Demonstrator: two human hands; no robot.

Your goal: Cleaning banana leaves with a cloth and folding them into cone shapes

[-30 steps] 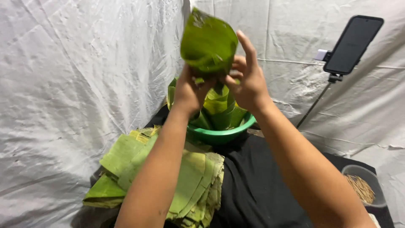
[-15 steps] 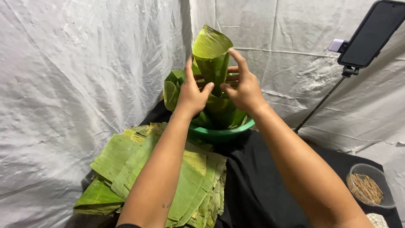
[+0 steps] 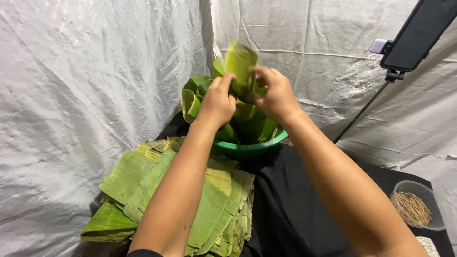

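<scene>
Head view looks down along two bare forearms to the left hand [image 3: 218, 102] and the right hand [image 3: 273, 95], both raised over a green basin [image 3: 250, 148] and closed around one rolled banana leaf cone [image 3: 240, 62]. The left hand's fingers curl against the near left side of the cone, thumb toward the right hand; the right hand pinches the cone's right edge with fingers bent over its front. The cone's open top stands just above both hands, somewhat blurred, so how tightly it is rolled is hard to judge. Directly beneath the hands, more rolled leaf cones [image 3: 195, 97] stand packed in the basin, some poking out just left of the left hand. Nearer the person, below the left forearm, a stack of flat banana leaves [image 3: 143, 190] lies on a black cloth [image 3: 295, 209]. Well off to the right of the right arm sits a clear tub of small sticks [image 3: 415, 207], and up beyond the right hand a phone on a stand [image 3: 419, 33] leans against the white sheet backdrop [image 3: 85, 85].
</scene>
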